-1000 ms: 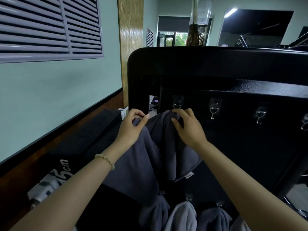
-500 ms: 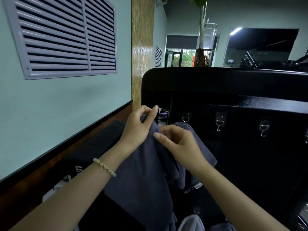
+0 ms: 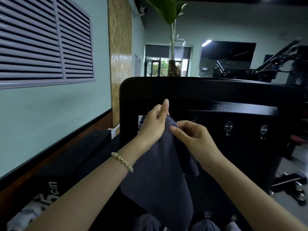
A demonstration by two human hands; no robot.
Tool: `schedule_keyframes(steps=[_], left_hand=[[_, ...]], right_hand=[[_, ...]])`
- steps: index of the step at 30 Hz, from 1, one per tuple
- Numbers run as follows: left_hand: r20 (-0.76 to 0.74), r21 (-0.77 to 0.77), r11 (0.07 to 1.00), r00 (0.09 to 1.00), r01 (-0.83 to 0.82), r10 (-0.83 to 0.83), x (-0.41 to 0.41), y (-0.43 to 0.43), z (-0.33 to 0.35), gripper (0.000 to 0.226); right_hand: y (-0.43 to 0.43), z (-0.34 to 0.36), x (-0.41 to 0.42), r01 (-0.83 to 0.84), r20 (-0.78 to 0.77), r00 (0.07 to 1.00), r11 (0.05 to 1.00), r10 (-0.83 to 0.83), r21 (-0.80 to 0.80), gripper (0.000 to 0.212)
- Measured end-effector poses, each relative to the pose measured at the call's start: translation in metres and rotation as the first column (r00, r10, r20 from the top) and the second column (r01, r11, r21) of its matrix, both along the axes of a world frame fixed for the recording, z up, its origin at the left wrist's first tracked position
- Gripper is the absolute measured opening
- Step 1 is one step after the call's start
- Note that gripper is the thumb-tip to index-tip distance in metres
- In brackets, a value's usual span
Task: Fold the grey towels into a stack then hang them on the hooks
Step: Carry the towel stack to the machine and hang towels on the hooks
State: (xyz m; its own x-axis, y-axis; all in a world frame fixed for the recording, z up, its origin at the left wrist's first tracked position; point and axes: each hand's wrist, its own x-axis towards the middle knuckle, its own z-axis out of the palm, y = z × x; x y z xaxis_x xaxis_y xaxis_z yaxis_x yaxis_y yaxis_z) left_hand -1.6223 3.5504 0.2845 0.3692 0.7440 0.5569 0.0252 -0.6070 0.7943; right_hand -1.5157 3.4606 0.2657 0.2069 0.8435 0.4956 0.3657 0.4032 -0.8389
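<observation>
Left hand (image 3: 154, 125), right hand (image 3: 194, 139) closer, one towel (image 3: 160, 177), two shiny hooks (image 3: 228, 130) (image 3: 263, 132)

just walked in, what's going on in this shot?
A person is holding a dark grey towel up in front of a black rack with metal hooks. The left hand grips the towel's top corner and the right hand pinches the edge beside it. The towel hangs down between the forearms and is not on a hook yet. Two hooks to the right are bare. More grey towels show at the bottom edge.
</observation>
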Motion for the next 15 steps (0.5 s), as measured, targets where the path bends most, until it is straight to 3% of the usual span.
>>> schedule_keyframes(steps=[2,5,8,11,12,15], left_hand=[[-0.031,-0.067,0.988,0.99,0.136,-0.138,0.007,-0.006,0.0,0.05],[0.005,-0.281,0.884,0.922,0.373,-0.387,0.015,-0.013,-0.014,0.042],[-0.141,-0.425,0.81,0.854,0.405,-0.501,0.013,-0.015,-0.036,0.023],[-0.296,-0.541,0.738,0.73,0.403,-0.616,0.003,-0.016,-0.047,0.007],[-0.306,-0.532,0.742,0.725,0.408,-0.618,0.001,-0.014,-0.05,0.006],[-0.18,-0.435,0.802,0.833,0.41,-0.523,0.003,-0.001,-0.049,0.017]], right_hand=[[-0.008,0.001,0.014,0.013,0.002,1.0,1.0,-0.013,-0.012,0.012],[-0.016,-0.001,0.035,0.08,-0.074,0.994,0.997,-0.08,-0.013,0.014],[-0.021,-0.001,0.06,0.229,-0.221,0.95,0.973,-0.221,0.012,0.014],[-0.022,-0.003,0.087,0.361,-0.335,0.881,0.933,-0.334,0.018,0.013],[-0.022,-0.006,0.095,0.387,-0.34,0.869,0.922,-0.36,0.01,0.013],[-0.018,-0.015,0.107,0.433,-0.231,0.88,0.901,-0.416,0.029,0.012]])
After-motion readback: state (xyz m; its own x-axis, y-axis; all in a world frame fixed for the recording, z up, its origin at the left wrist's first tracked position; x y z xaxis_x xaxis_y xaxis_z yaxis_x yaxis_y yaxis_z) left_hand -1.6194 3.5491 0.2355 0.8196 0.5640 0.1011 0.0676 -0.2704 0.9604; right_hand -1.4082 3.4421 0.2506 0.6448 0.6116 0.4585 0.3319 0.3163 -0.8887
